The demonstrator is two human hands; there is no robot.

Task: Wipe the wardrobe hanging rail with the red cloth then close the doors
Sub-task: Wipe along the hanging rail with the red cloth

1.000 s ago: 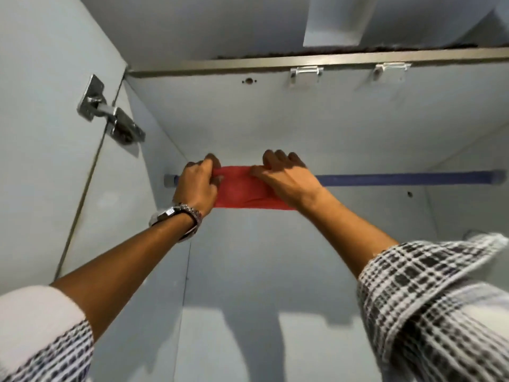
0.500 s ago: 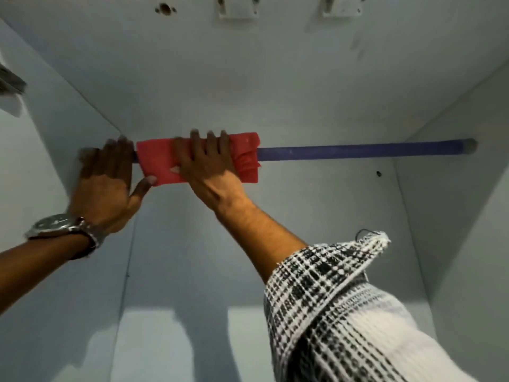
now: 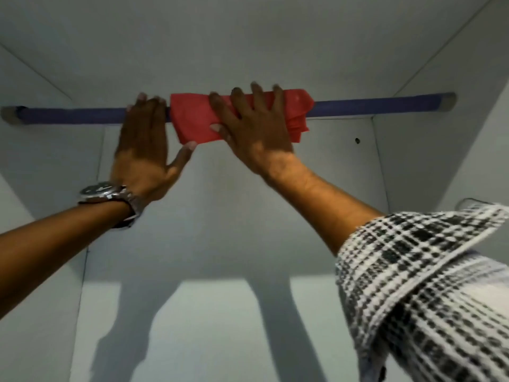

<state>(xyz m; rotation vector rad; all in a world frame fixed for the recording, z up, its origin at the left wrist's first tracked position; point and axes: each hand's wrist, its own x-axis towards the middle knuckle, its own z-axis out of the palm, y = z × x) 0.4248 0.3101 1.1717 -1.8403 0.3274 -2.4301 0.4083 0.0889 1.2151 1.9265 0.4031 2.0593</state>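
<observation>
A blue hanging rail (image 3: 371,107) runs across the top of the white wardrobe interior. A red cloth (image 3: 192,119) is draped over the rail near its middle. My right hand (image 3: 256,128) lies over the cloth with fingers spread, pressing it onto the rail. My left hand (image 3: 146,139), with a wristwatch, rests on the rail just left of the cloth; its fingers curl over the rail and its thumb touches the cloth's lower left corner. The doors are out of view.
The wardrobe's white back wall (image 3: 220,230), side walls and top panel enclose the rail. Rail end sockets sit at the far left (image 3: 9,115) and far right (image 3: 447,103). A small hole (image 3: 357,140) marks the back wall at right.
Both hands and the red cloth have slid to the right along the rail, from its left end toward the middle. The view has tilted up and shifted, hiding the door hinge.
</observation>
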